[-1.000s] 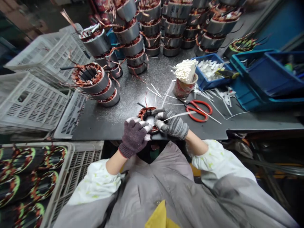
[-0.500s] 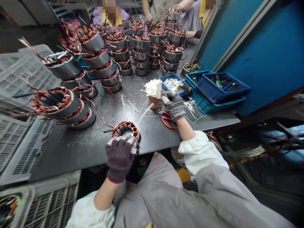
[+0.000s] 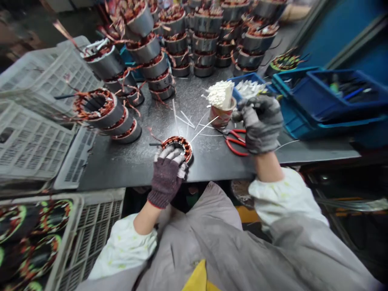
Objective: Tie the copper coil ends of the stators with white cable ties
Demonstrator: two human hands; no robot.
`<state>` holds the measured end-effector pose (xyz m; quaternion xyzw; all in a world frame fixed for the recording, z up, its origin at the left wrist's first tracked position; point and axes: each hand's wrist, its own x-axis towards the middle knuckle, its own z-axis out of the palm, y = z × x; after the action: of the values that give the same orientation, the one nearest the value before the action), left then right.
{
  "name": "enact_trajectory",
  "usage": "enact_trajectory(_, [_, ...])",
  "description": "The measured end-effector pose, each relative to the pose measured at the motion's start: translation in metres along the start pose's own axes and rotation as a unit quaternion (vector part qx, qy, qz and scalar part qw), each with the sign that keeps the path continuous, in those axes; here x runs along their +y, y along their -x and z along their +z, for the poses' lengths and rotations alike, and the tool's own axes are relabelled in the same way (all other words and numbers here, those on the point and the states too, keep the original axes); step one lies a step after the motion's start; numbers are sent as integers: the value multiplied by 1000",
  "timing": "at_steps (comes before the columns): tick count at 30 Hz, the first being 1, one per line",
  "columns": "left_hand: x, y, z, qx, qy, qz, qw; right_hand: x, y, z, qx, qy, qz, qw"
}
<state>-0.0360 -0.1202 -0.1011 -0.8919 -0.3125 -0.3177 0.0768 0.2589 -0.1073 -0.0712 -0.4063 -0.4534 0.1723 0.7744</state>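
Fingers (image 3: 166, 152) of the gloved left hand (image 3: 166, 173) lie over the near left rim of a copper-wound ring (image 3: 188, 152), their tips at its opening; whether they pinch the rim, I cannot tell. The ring sits flat by the table's near edge. A white strip (image 3: 204, 129) slants from its far right side toward a paper cup (image 3: 220, 116) packed with white sticks (image 3: 220, 95).

The gloved right hand (image 3: 263, 123) is raised with curled fingers just right of the cup, partly covering red-handled scissors (image 3: 235, 144); I cannot tell whether it holds anything.

Loose strips (image 3: 185, 120) lie on the table (image 3: 121, 167) left of the cup. Behind the cup, a small blue bin (image 3: 239, 92) holds white pieces; larger teal and blue bins (image 3: 321, 97) crowd the right end. Stacked wound cores (image 3: 206, 46) line the far edge, with a shorter stack (image 3: 115, 113) toward the left edge, near white crates (image 3: 30, 141).
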Motion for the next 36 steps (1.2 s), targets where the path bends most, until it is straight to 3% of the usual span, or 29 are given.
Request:
enact_trajectory(1, [0, 0, -1, -15, -2, -4, 1000, -11, 20, 2, -36, -25, -12, 999])
enact_trajectory(4, [0, 2, -6, -58, 3, -15, 998, -38, 83, 2, -247, 13, 8, 969])
enact_trajectory(6, [-2, 4, -7, -70, 13, -19, 997, -47, 116, -2, -326, 48, 4, 944])
enact_trajectory(9, [-4, 4, -7, -67, 24, -24, 997, -49, 144, -7, -363, 57, 6, 930])
enact_trajectory(13, [-5, 5, -5, -68, 35, -33, 997, -49, 151, -1, -380, 62, 16, 923])
enact_trajectory(20, [-3, 6, -5, -71, 26, -42, 996, -54, 150, 10, -382, 106, 11, 918])
enact_trajectory(26, [8, 6, -6, -55, 32, -80, 995, -26, 142, 31, -361, 102, 23, 927])
enact_trajectory(29, [13, 5, -4, -6, 55, -136, 989, -12, 142, 44, -309, 84, 71, 945])
enact_trajectory(31, [14, 3, -3, 29, 81, -180, 980, -9, 144, 50, -242, 56, 130, 960])
enact_trajectory(34, [14, -1, -1, 57, 113, -170, 977, -10, 146, 56, -144, 30, 244, 959])
enact_trajectory(36, [14, -4, -1, 63, 115, -146, 981, -13, 143, 58, -125, 22, 299, 946])
